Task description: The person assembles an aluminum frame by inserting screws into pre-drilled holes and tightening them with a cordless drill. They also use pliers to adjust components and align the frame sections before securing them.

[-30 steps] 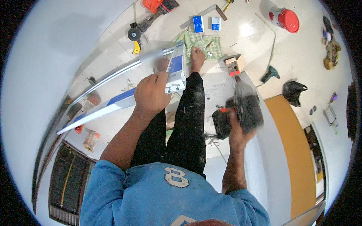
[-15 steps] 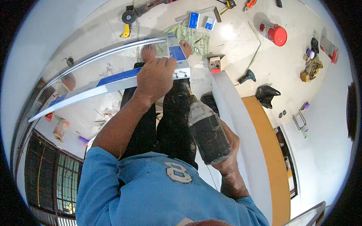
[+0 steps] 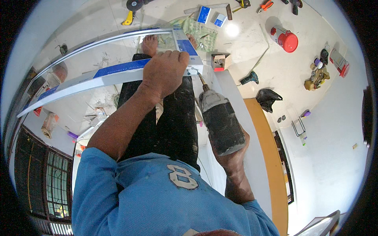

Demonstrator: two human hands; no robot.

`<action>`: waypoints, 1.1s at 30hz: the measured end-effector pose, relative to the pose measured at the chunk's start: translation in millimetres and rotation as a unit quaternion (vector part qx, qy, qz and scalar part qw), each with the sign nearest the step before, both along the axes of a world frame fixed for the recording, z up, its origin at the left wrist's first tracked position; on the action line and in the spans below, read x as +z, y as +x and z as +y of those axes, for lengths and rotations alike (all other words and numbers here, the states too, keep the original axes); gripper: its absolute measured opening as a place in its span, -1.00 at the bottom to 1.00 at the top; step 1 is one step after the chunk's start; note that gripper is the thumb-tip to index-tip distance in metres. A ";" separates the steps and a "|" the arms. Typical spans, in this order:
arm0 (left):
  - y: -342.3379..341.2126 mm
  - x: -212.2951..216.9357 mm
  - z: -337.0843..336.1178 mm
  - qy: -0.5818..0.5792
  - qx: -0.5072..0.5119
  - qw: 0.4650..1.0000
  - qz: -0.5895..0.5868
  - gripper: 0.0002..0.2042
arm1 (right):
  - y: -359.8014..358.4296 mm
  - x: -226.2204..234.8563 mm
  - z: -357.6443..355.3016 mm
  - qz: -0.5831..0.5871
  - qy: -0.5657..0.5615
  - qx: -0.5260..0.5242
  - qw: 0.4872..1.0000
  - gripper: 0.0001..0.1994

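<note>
My left hand [image 3: 165, 74] is closed over a long white metal frame [image 3: 120, 77] near its right-hand corner. Blue printed film covers parts of the frame, which slants away to the far left across my thighs. In my right hand [image 3: 232, 158], fingers wrapped behind the handle, is a dusty black and grey power drill [image 3: 223, 126]. Its long thin bit [image 3: 202, 80] points up at the frame's corner end, by some small dark marks. The tip appears to touch the frame there or come very close. My right fingers are mostly hidden behind the drill.
Close to the frame's corner lies an open small box [image 3: 221, 62] beside a low white ledge with a tan top [image 3: 260, 145]. A teal drill [image 3: 250, 78], black plastic bag [image 3: 268, 100], red-lidded bucket [image 3: 289, 42], pliers [image 3: 265, 5] and angle grinder [image 3: 134, 4] lie around on the floor.
My right hand has raised the drill, bringing its bit up to the frame's corner. My left hand keeps its hold. The whole view has shifted slightly.
</note>
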State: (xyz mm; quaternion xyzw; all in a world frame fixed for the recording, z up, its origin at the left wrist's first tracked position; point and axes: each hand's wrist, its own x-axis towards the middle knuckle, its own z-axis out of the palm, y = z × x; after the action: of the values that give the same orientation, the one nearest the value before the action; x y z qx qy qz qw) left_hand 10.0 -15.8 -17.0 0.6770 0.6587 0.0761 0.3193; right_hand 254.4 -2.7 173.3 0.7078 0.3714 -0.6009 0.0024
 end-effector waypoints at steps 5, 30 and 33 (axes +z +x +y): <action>0.5 1.5 0.5 -0.012 0.001 1.000 0.003 -0.85 | -1.6 -0.7 4.7 -0.026 0.042 0.150 0.987 -0.24; -0.5 -1.3 1.2 -0.016 0.003 1.000 -0.008 -0.83 | -10.5 3.5 25.4 -0.037 0.039 0.196 0.979 -0.29; 0.3 -1.0 1.4 -0.036 0.003 0.999 -0.013 -0.82 | -9.6 6.6 28.9 -0.031 0.070 0.271 0.960 -0.30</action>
State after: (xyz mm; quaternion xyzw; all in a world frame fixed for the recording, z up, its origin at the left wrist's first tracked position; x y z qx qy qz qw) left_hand 10.3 -14.4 -17.9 0.6623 0.6587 0.0620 0.3516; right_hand 244.8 26.1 179.9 0.5975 0.5903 -0.5278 0.1266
